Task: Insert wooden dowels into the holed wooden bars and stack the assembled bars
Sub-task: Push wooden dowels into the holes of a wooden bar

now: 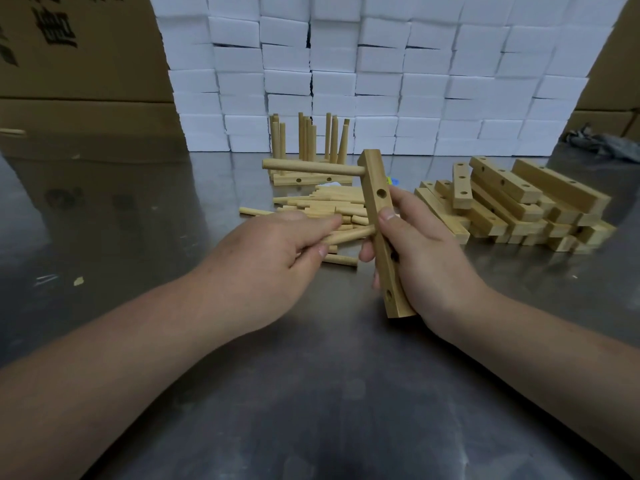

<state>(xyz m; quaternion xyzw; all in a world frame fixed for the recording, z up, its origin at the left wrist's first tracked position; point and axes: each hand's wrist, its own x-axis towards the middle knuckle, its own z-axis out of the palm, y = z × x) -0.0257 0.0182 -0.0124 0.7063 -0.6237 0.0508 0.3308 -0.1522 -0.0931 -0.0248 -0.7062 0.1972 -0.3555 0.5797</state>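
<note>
My right hand [417, 251] grips a holed wooden bar [379, 209] held almost upright above the table. One dowel [311, 168] sticks out to the left from the bar's top hole. My left hand [273, 251] pinches a second dowel [349, 235], whose tip meets the bar's left side at mid-height. Loose dowels [325, 204] lie in a pile just behind my hands. Assembled bars with upright dowels [311, 147] stand further back. A heap of bare holed bars [512, 206] lies to the right.
The steel table [311, 393] stretches toward me. A wall of white foam blocks [381, 71] rises at the back. Cardboard boxes [79, 64] stand at the left and at the far right [609, 98]. A single dowel [339, 260] lies under my left fingers.
</note>
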